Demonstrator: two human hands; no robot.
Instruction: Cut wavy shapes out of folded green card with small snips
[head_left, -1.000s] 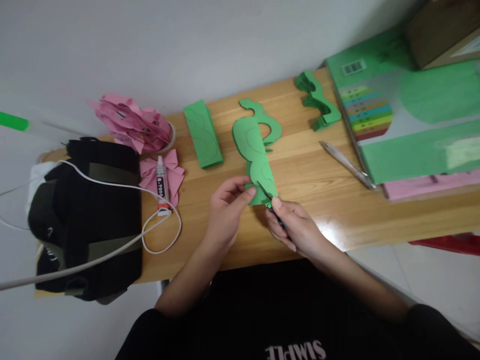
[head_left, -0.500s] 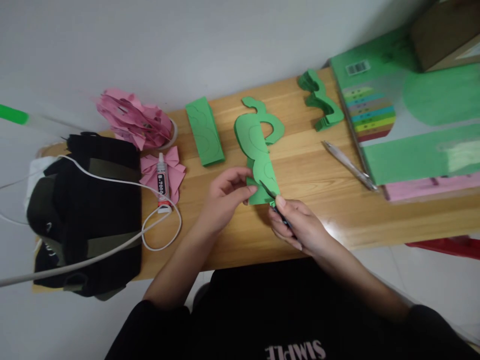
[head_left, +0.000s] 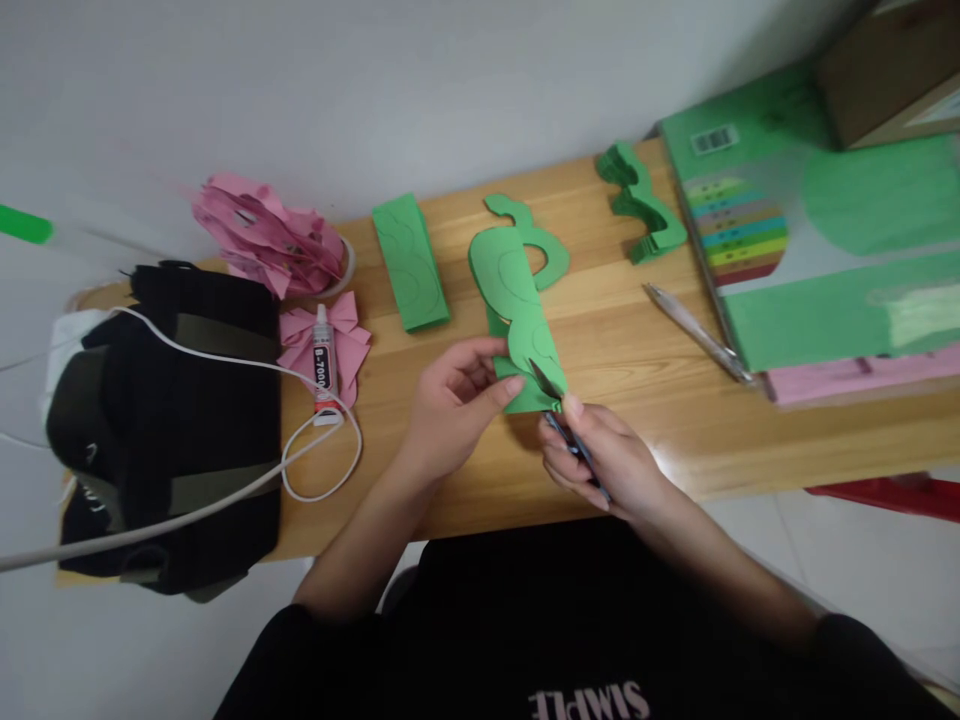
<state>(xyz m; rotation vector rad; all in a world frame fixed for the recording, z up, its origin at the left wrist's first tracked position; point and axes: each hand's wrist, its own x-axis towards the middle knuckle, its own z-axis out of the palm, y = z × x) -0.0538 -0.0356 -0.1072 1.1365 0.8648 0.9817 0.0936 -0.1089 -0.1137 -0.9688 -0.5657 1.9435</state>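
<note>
My left hand pinches the near end of a long green paper strip marked with curved pencil lines. My right hand is closed round small scissors, whose blades bite into the strip's near edge. Part of the strip's far end is cut into a curved shape and lies on the wooden table.
A folded green strip, a stack of cut green shapes, a pen, a coloured paper pack, a glue tube, pink paper scraps and a black bag with a white cable lie around.
The scissors have worked a little further into the strip's near end. Both hands shifted slightly right; the strip turned a bit.
</note>
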